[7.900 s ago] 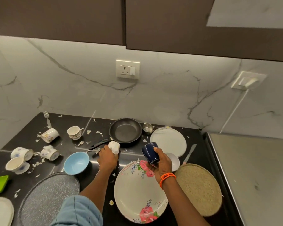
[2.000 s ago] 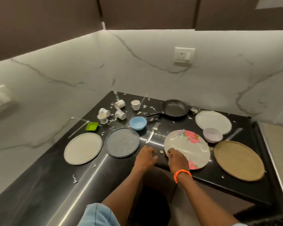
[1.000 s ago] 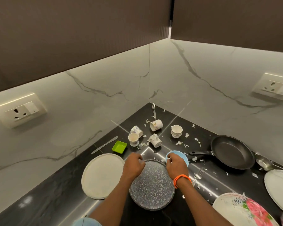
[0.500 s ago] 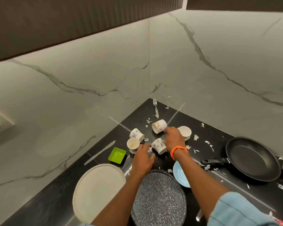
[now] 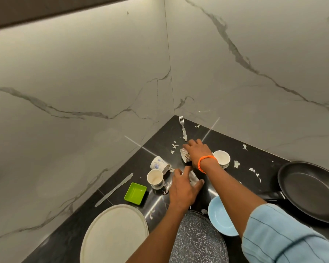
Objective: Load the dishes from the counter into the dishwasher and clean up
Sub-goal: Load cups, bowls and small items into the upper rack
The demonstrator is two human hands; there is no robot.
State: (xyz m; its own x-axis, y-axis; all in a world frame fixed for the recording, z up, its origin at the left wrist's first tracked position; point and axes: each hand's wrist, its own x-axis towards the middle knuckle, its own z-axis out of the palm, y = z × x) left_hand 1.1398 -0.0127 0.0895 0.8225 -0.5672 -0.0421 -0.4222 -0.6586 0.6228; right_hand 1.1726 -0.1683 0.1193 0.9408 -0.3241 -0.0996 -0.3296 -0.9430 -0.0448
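Deep in the corner of the black counter (image 5: 110,188), our right hand (image 5: 198,151) closes over a patterned cup lying on its side (image 5: 185,155), while our left hand (image 5: 183,188) curls round another tipped cup (image 5: 194,179) just nearer us. Left of them a blue-flowered cup (image 5: 158,164) lies on its side, touching an upright cream cup (image 5: 155,178); stacked white cups (image 5: 222,158) stand to the right. A fork (image 5: 182,126) lies towards the corner, with paper scraps (image 5: 235,164) scattered about. Nearer us sit a green dish (image 5: 135,193), a knife (image 5: 114,189), a white plate (image 5: 114,234), a speckled plate (image 5: 198,238), a blue bowl (image 5: 219,219) and a black pan (image 5: 311,190).
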